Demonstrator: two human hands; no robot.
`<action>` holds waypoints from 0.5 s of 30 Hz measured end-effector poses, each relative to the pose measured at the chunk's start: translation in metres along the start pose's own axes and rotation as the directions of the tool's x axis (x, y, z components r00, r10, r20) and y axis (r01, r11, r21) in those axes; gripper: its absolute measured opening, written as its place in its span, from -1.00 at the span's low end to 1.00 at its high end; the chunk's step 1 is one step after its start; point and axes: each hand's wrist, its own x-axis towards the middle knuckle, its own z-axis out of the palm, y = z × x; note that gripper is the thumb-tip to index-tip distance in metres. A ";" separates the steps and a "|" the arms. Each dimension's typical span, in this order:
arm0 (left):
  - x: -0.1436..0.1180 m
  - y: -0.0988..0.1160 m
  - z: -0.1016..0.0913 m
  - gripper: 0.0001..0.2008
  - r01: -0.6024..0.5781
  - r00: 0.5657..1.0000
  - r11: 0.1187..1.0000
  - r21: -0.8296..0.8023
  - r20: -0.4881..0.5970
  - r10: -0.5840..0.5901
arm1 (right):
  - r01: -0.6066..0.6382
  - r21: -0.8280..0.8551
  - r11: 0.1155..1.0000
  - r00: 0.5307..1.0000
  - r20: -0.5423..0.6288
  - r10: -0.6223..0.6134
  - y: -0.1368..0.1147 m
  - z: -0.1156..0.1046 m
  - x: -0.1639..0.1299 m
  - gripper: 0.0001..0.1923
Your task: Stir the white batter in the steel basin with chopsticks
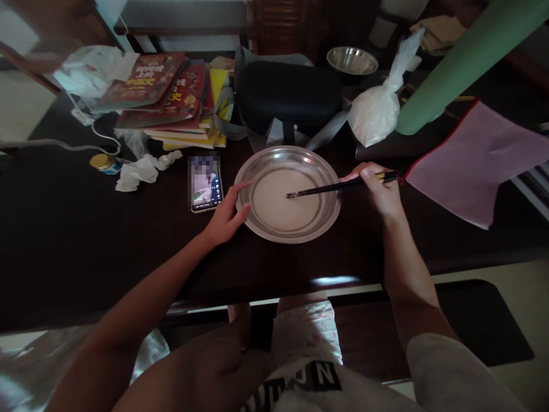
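Note:
In front of me on the dark table is a round metal basin (328, 220) with a milky white liquid (274, 209) in it. At its left rim rests my left hand (228, 216), thumb and fingers apart on the edge. My right hand (380, 191) is closed around a pair of black chopsticks (328, 187) with gold marks near the top. They slant leftward over the basin, and their tips are at the white liquid near the middle. Whether the tips touch the bottom cannot be seen.
Left of the basin lies a lit phone (206, 183), with crumpled tissues (137, 173), a small jar (105, 163) and stacked books (163, 94) beyond. Behind stand a black case (289, 94), a knotted white bag (375, 111) and another metal bowl (352, 60). A green column (467, 63) and purple cloth (467, 163) are at right.

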 end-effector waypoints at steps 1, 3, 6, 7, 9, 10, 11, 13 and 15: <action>0.000 0.000 0.000 -0.43 -0.002 1.000 1.000 -0.001 0.000 0.002 | -0.003 0.012 1.000 1.000 -0.003 0.003 0.000 -0.001 0.000 -0.69; 0.000 -0.001 0.000 -0.43 0.003 1.000 1.000 -0.002 0.003 -0.003 | 0.006 0.039 0.999 0.998 0.061 -0.009 0.001 0.000 0.000 -0.68; 0.000 -0.001 -0.001 -0.43 0.011 1.000 1.000 -0.003 0.004 -0.011 | 0.004 0.050 0.999 0.983 0.186 -0.014 0.001 0.003 0.000 -0.71; 0.000 -0.002 -0.001 -0.42 0.013 1.000 1.000 -0.005 0.004 -0.013 | 0.001 0.046 0.999 0.986 0.165 -0.009 0.001 0.003 0.000 -0.72; 0.000 -0.001 -0.001 -0.43 0.012 1.000 1.000 -0.009 0.003 -0.012 | -0.006 0.044 0.999 0.998 0.060 0.003 0.000 0.001 0.000 -0.74; 0.000 -0.001 -0.001 -0.43 0.011 1.000 1.000 -0.012 0.003 -0.011 | -0.013 0.056 0.998 1.000 0.005 0.012 0.001 0.000 0.000 -0.74; 0.000 0.000 -0.001 -0.43 0.009 1.000 1.000 -0.015 0.003 -0.009 | -0.017 0.069 0.997 1.000 -0.017 0.019 0.001 -0.001 0.000 -0.73; 0.000 0.001 -0.001 -0.44 0.005 1.000 1.000 -0.022 0.000 -0.005 | -0.025 0.076 0.997 1.000 0.013 0.024 0.000 -0.002 0.000 -0.71; 0.001 0.002 -0.001 -0.44 0.007 1.000 1.000 -0.027 -0.010 -0.007 | -0.028 0.077 0.997 0.991 0.136 0.017 -0.001 0.000 0.000 -0.70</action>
